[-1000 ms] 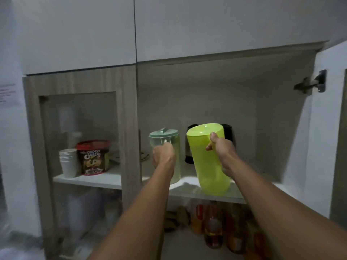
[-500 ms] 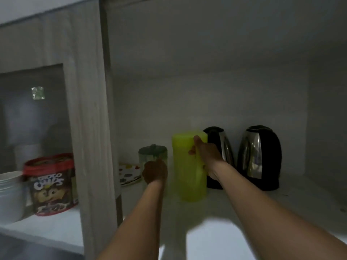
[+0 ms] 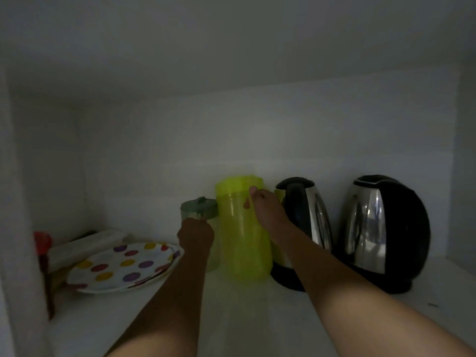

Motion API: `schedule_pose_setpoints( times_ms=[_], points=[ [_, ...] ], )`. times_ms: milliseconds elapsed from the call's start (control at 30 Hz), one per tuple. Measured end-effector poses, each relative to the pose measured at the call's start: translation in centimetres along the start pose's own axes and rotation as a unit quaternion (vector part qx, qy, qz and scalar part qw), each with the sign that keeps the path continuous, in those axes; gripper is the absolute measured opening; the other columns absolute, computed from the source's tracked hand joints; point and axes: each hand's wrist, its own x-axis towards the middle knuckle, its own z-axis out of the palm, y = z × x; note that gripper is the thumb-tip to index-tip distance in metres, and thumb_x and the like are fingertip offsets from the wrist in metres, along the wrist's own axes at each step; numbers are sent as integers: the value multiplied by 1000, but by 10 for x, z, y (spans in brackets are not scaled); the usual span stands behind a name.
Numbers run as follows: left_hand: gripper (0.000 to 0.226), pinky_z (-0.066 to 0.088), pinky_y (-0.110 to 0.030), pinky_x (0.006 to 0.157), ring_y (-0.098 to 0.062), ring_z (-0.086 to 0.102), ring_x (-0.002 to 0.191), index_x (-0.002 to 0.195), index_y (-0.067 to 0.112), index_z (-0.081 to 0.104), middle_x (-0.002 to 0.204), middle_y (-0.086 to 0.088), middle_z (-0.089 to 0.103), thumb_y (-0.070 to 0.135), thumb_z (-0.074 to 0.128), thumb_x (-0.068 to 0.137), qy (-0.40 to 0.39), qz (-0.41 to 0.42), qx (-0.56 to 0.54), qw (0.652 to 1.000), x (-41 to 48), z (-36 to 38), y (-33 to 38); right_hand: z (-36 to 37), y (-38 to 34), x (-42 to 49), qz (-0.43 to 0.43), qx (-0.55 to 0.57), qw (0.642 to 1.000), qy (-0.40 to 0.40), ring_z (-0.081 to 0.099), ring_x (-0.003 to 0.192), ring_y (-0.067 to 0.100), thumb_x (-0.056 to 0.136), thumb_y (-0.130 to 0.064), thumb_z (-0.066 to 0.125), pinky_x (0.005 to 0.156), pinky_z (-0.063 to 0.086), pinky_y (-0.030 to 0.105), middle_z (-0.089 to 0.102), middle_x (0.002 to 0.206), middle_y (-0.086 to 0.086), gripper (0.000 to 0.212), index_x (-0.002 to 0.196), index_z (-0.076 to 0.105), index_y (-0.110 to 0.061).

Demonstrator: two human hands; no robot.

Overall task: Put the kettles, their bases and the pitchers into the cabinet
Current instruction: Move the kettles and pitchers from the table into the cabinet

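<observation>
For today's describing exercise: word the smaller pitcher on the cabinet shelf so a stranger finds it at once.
Start at the two steel-and-black kettles by the shelf's right wall and go left past the tall yellow-green pitcher. The next one, held by the left hand, is it: the clear pitcher, shorter, with a grey-green lid.
</observation>
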Motion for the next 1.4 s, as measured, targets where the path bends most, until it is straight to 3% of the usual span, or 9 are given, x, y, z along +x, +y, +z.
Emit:
schedule_pose_setpoints(
  times_ms=[167, 300, 367, 467, 533, 733, 867, 1067, 1400],
  points=[
    [41, 51, -41, 93, -39, 62, 111, 118, -13, 54, 118, -27, 62, 24, 50, 99, 23, 24, 12, 999, -5, 3, -4, -5, 19, -16, -21, 10, 1000, -6, 53, 73, 28, 106, -33, 34, 72, 47, 39, 56, 85, 29, 43, 88, 59, -3],
    [48, 47, -45, 99, -41, 59, 115, 119, -13, 54, 122, -29, 60, 30, 42, 101, 10, 31, 50, 998, -31, -2, -3, -3, 38, -32, 30, -17, 999, -31, 43, 57, 15, 106, -29, 37, 58, 39, 29, 41, 66, 5, 38, 70, 44, -21],
    [46, 45, -44, 101, -42, 55, 119, 122, -12, 53, 126, -29, 58, 28, 39, 102, 4, 29, 71, 997, -45, -9, -2, -1, 44, -37, 53, -42, 997, -34, 39, 59, 15, 105, -35, 37, 68, 38, 29, 36, 67, 0, 40, 67, 35, -25],
    [47, 41, -43, 103, -41, 51, 125, 126, -12, 49, 132, -29, 53, 26, 37, 103, 15, 23, 93, 995, -70, -23, 0, 0, 48, -51, 92, -60, 991, -71, 60, 95, 33, 101, -46, 37, 83, 42, 35, 60, 98, 19, 47, 96, 61, -6],
    [45, 40, -41, 102, -40, 48, 128, 127, -11, 48, 134, -28, 51, 26, 38, 103, 17, 19, 98, 995, -89, -31, 0, -3, 43, -70, 93, -64, 990, -85, 60, 114, 38, 101, -46, 39, 92, 47, 38, 61, 125, 26, 54, 114, 60, 2],
    [41, 42, -37, 101, -36, 49, 128, 128, 0, 53, 137, -21, 53, 29, 44, 99, -2, -7, 145, 989, -169, -68, -14, -2, 19, -151, 104, -105, 985, -83, 55, 124, 40, 105, -36, 34, 87, 42, 35, 56, 136, 27, 49, 127, 56, 1],
    [35, 49, -37, 90, -38, 60, 112, 109, -2, 66, 118, -24, 65, 26, 51, 94, -21, -21, 141, 990, -226, -111, -33, 4, -7, -213, 130, -89, 986, -53, 54, 126, 41, 103, -30, 42, 96, 44, 37, 58, 136, 26, 41, 126, 60, -1],
    [27, 48, -32, 86, -34, 63, 107, 98, 4, 74, 107, -18, 72, 16, 50, 94, 11, 26, 111, 993, -305, -209, -46, 24, -70, -301, 108, -68, 990, -57, 57, 119, 41, 103, -33, 37, 95, 44, 40, 63, 128, 26, 46, 118, 64, 1],
    [39, 44, -36, 99, -32, 53, 124, 133, 6, 52, 136, -16, 55, 24, 49, 98, 200, -23, 248, 947, -473, -513, -154, 145, -211, -569, 38, 7, 983, -181, 58, 120, 40, 102, -35, 43, 97, 45, 39, 64, 131, 21, 45, 123, 66, -4]
  ],
)
